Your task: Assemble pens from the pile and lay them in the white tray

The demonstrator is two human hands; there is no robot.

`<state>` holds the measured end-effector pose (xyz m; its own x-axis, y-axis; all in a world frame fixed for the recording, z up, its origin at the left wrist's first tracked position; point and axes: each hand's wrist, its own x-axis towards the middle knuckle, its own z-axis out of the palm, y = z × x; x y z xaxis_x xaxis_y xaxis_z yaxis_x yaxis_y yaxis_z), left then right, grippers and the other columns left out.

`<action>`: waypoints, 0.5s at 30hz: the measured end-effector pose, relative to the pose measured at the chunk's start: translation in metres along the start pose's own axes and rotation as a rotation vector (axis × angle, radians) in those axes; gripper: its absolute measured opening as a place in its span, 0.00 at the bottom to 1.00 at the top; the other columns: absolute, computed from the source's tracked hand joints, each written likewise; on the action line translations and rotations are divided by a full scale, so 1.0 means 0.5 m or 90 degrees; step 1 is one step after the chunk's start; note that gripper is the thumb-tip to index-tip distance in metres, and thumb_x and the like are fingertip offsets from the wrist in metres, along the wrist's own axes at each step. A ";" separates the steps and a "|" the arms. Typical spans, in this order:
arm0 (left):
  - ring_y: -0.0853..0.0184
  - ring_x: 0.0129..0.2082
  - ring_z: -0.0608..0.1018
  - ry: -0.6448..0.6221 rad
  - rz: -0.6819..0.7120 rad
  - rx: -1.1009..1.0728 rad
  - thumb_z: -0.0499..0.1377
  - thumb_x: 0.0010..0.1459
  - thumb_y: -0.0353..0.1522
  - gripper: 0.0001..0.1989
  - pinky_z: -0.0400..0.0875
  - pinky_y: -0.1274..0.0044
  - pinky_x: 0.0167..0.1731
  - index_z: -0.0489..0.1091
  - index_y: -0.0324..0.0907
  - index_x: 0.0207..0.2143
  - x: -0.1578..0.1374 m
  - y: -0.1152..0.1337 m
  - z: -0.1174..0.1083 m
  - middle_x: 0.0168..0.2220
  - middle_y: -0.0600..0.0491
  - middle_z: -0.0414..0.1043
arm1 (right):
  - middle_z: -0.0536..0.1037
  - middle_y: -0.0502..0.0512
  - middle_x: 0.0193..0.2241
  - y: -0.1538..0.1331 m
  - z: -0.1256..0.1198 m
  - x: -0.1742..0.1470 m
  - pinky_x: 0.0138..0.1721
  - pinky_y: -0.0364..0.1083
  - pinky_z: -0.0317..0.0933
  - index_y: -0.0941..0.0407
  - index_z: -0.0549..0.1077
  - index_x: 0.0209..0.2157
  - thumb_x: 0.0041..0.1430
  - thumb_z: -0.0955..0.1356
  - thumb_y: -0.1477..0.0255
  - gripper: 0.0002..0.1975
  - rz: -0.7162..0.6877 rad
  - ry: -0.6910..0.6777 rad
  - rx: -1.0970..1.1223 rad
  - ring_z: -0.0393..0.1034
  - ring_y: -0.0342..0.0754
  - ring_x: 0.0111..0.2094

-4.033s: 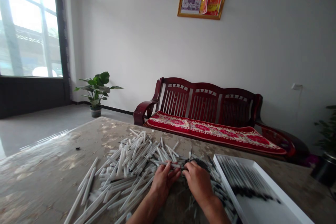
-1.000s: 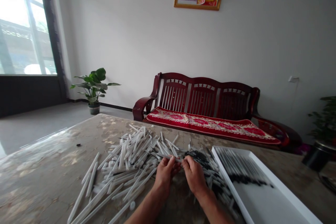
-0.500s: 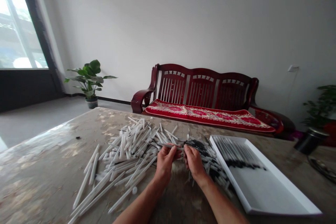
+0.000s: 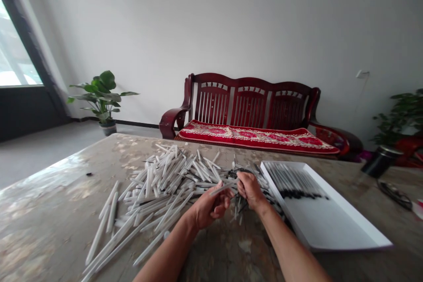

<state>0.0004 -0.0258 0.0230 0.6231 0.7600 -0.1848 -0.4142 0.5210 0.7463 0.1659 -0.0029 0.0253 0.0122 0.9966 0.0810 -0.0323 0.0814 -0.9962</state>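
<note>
My left hand [image 4: 211,208] is closed loosely, thumb uppermost, on a slim whitish pen [image 4: 222,187] that slants up to the right. Beside it, my right hand [image 4: 251,190] is curled in a pinch around the pen's right end; what exactly sits between its fingers is hidden. White pen tubes and caps lie heaped in a pile [image 4: 165,176] behind and left of my hands. Dark-ended pen parts [image 4: 243,172] lie behind and under my right hand. At right, a shallow white tray [image 4: 337,224] holds a row of clear pens [image 4: 292,178] with black ends.
The patterned table [image 4: 49,211] carries a small black piece [image 4: 88,174] at left. A black cylinder [image 4: 380,161] and a dark cable [image 4: 395,194] are at far right. Beyond the table stand a red wooden bench [image 4: 249,105] and a potted plant [image 4: 104,92].
My left hand has turned and its lower fingers have loosened, the pen now slanting. My right hand has shifted slightly right and up. The whole view has tilted down a little.
</note>
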 end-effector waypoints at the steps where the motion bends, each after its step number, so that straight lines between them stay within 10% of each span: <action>1: 0.81 0.10 0.56 -0.005 -0.002 0.001 0.64 0.52 0.45 0.20 0.44 0.84 0.11 0.76 0.35 0.29 -0.004 0.000 0.000 0.17 0.55 0.66 | 0.55 0.40 0.08 0.001 0.002 0.000 0.12 0.40 0.38 0.52 0.56 0.14 0.51 0.66 0.50 0.25 -0.004 -0.001 -0.008 0.43 0.35 0.09; 7: 0.78 0.15 0.66 0.085 0.076 -0.025 0.70 0.47 0.39 0.14 0.55 0.86 0.12 0.72 0.38 0.26 0.000 -0.002 -0.017 0.21 0.54 0.71 | 0.68 0.46 0.16 -0.001 -0.008 0.009 0.16 0.41 0.51 0.55 0.69 0.25 0.56 0.61 0.47 0.25 -0.036 0.049 -0.124 0.59 0.41 0.14; 15: 0.74 0.23 0.78 0.281 0.233 -0.102 0.66 0.54 0.30 0.06 0.71 0.85 0.21 0.71 0.39 0.31 0.024 0.011 -0.043 0.29 0.54 0.76 | 0.79 0.51 0.28 -0.033 -0.096 0.028 0.26 0.42 0.61 0.55 0.75 0.35 0.54 0.64 0.67 0.11 -0.081 0.168 -0.427 0.70 0.43 0.21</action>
<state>-0.0088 -0.0054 0.0112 0.0999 0.9732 -0.2073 -0.6660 0.2202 0.7127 0.2148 0.0094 0.0410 0.2185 0.9372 0.2720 0.6037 0.0891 -0.7922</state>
